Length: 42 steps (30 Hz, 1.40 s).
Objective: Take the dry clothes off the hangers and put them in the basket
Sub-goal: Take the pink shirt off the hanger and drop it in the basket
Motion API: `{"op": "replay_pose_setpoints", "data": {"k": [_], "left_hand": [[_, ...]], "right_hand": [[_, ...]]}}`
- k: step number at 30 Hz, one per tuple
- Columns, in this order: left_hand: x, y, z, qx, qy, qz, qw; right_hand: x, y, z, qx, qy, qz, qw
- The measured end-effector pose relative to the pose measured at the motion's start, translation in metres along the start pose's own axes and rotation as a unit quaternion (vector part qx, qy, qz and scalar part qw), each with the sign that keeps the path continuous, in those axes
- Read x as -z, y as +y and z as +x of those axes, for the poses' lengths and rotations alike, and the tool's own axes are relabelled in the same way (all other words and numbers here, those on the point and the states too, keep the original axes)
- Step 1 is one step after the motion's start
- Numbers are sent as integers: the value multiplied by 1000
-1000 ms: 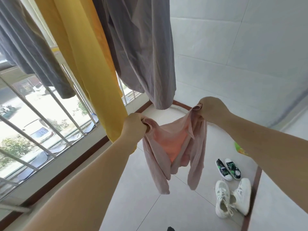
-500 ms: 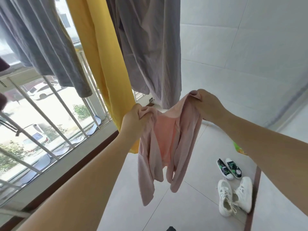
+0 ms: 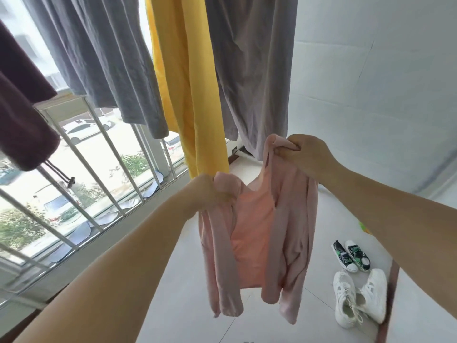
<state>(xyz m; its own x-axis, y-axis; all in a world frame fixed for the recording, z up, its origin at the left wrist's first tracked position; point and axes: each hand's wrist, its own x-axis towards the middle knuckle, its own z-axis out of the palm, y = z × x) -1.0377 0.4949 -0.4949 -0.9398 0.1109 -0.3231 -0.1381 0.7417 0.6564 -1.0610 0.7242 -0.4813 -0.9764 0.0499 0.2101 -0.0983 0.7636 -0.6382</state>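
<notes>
Hands have lifted the pink top (image 3: 259,233) higher and pulled it squarer; left hand (image 3: 207,194) grasps one shoulder, right hand (image 3: 306,154) pinches the other. It hangs free over the floor (image 3: 173,305), clear of the yellow garment (image 3: 188,82). Basket unseen; dropping it in probably comes next.

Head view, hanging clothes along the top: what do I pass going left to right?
Maroon garment → grey garment → yellow garment → greyish-mauve garment. Below them, both hands hold the pink top.
</notes>
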Motion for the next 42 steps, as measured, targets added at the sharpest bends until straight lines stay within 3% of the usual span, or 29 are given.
{"op": "replay_pose_setpoints", "data": {"k": [6, 9, 14, 21, 25, 29, 32, 35, 39, 42], "left_hand": [[3, -13, -3, -5, 65, -151, 986], [-1, -10, -4, 10, 97, -153, 983], [-14, 6, -6, 51, 79, -279, 956], [-12, 29, -23, 34, 18, -375, 926], [1, 28, -32, 32, -4, -423, 905], [16, 18, -43, -6, 7, -372, 928], [23, 7, -50, 9, 36, -355, 934], [26, -10, -56, -15, 31, -298, 954], [29, -45, -61, -114, 170, -110, 973], [35, -66, -67, -63, 239, -44, 968]], "right_hand": [[-11, -6, -4, 1, 6, -46, 999], [-22, -7, -8, -39, 45, -74, 995], [-42, -24, -20, -80, 74, -73, 991], [-66, -64, -37, 24, -32, 7, 999], [-67, -74, -41, 38, -120, 73, 989], [-66, -79, -45, 35, -185, 128, 974], [-69, -87, -48, 44, -225, 154, 961], [-76, -100, -54, 37, -228, 215, 949], [-90, -109, -57, 48, -224, 170, 958], [-92, -119, -63, 68, -265, 178, 945]]}}
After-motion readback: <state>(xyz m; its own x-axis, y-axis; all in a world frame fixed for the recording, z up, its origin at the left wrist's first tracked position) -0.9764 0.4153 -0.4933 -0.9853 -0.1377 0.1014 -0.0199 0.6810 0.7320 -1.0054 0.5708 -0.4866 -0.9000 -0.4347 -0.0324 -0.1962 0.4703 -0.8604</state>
